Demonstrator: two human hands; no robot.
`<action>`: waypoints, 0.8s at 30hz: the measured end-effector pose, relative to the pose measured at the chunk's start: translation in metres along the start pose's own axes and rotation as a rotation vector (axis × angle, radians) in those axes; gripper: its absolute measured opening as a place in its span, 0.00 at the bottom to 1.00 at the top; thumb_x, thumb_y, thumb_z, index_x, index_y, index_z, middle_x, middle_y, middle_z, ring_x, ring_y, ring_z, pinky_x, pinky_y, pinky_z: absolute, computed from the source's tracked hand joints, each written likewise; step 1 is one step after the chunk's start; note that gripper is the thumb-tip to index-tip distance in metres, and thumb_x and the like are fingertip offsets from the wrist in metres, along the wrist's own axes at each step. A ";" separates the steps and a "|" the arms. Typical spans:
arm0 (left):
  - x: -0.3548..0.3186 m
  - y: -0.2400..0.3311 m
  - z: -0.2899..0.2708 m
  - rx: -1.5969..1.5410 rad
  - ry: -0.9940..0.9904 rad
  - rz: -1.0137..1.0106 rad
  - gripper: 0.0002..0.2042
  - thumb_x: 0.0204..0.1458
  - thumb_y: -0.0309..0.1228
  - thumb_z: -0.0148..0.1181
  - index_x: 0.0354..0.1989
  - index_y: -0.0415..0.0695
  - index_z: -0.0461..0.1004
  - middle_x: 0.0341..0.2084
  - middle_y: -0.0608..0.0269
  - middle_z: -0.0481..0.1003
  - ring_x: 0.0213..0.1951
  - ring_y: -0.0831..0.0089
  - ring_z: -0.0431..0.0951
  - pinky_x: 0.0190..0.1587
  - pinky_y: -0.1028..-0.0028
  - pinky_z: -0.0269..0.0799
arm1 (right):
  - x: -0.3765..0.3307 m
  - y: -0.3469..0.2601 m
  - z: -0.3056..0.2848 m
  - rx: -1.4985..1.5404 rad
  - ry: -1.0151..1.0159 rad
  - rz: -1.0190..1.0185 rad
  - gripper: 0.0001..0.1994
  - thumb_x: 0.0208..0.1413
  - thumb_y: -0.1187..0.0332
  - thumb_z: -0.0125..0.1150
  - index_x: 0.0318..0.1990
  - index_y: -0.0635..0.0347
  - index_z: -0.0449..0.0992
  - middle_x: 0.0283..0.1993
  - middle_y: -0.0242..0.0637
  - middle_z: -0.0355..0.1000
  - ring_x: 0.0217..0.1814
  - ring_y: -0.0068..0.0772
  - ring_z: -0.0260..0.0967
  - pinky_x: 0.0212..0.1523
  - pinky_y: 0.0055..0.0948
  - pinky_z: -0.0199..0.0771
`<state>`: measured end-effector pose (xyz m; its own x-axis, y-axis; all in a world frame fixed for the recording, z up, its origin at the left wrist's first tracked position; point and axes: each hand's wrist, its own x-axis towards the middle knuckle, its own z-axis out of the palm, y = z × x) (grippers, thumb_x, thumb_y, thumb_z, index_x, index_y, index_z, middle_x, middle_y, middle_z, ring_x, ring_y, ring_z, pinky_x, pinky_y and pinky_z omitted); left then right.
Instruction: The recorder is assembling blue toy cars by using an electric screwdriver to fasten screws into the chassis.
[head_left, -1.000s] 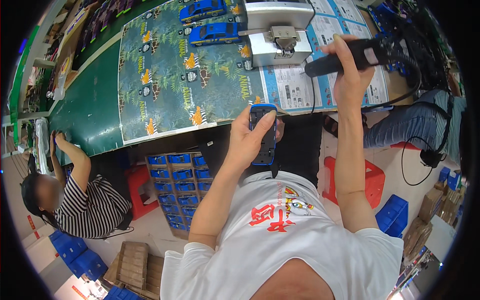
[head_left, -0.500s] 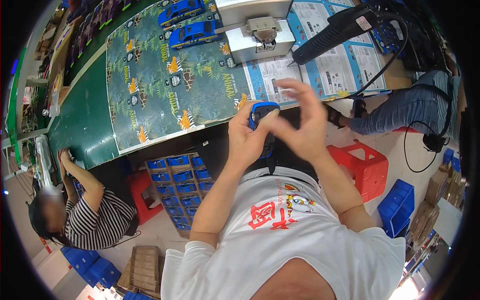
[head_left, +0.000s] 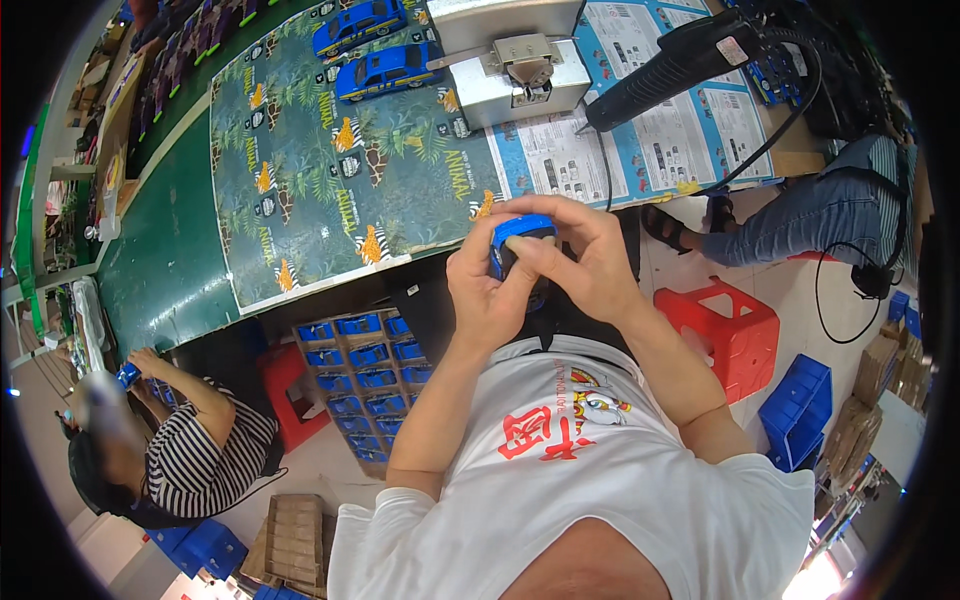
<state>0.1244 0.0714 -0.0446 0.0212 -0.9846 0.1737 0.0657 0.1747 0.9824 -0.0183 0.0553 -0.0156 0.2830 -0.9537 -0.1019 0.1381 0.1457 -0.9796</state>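
A blue toy car (head_left: 522, 228) with a dark underside is between my two hands, just off the table's near edge. My left hand (head_left: 484, 288) wraps round its left side, thumb pressed on it. From the right, my right hand (head_left: 598, 262) grips the same car, fingers curled over its far end and thumb against the dark side. The fingers hide much of the car. Beyond them, a metal fixture (head_left: 530, 85) stands on the table. Two finished-looking blue toy cars, a nearer one (head_left: 388, 72) and a farther one (head_left: 358, 27), sit left of it.
A black corded hand tool (head_left: 670, 78) lies right of the fixture, over printed sheets (head_left: 640, 150). Below the table edge at left is a tray of blue cars (head_left: 365, 380). A red stool (head_left: 722, 335) stands at right. A person in stripes (head_left: 205, 450) works at left.
My right hand, blurred and spread before, has closed onto the blue car. The car is now tilted more end-on. At left, the co-worker has shifted and holds something blue.
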 end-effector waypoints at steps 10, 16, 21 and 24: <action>-0.005 0.009 -0.001 0.031 -0.053 0.047 0.17 0.54 0.33 0.69 0.45 0.35 0.74 0.33 0.64 0.78 0.35 0.80 0.73 0.41 0.79 0.70 | -0.001 0.008 0.006 0.220 0.014 -0.228 0.14 0.55 0.80 0.66 0.49 0.72 0.79 0.49 0.47 0.78 0.50 0.29 0.75 0.52 0.28 0.75; -0.004 0.004 -0.002 0.001 -0.109 -0.059 0.16 0.55 0.27 0.66 0.49 0.36 0.72 0.38 0.60 0.77 0.37 0.78 0.76 0.40 0.77 0.72 | 0.002 0.011 0.001 0.273 0.061 -0.041 0.12 0.55 0.78 0.66 0.47 0.72 0.80 0.46 0.43 0.79 0.47 0.25 0.76 0.49 0.24 0.76; -0.009 0.000 -0.005 -0.032 -0.148 -0.110 0.20 0.54 0.24 0.65 0.55 0.37 0.70 0.45 0.59 0.76 0.44 0.76 0.75 0.48 0.75 0.71 | -0.002 0.021 0.016 0.304 0.168 -0.025 0.12 0.58 0.75 0.65 0.47 0.71 0.80 0.43 0.40 0.80 0.44 0.21 0.76 0.44 0.21 0.77; -0.011 0.000 -0.003 -0.107 -0.136 -0.140 0.21 0.53 0.24 0.66 0.56 0.37 0.70 0.46 0.58 0.76 0.46 0.75 0.75 0.50 0.74 0.71 | -0.005 0.027 0.017 0.132 0.212 -0.143 0.11 0.58 0.74 0.65 0.47 0.70 0.80 0.43 0.39 0.80 0.41 0.20 0.76 0.42 0.21 0.77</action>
<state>0.1271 0.0824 -0.0469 -0.1300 -0.9902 0.0506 0.1641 0.0289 0.9860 -0.0001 0.0680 -0.0391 0.0488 -0.9987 -0.0123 0.2887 0.0259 -0.9571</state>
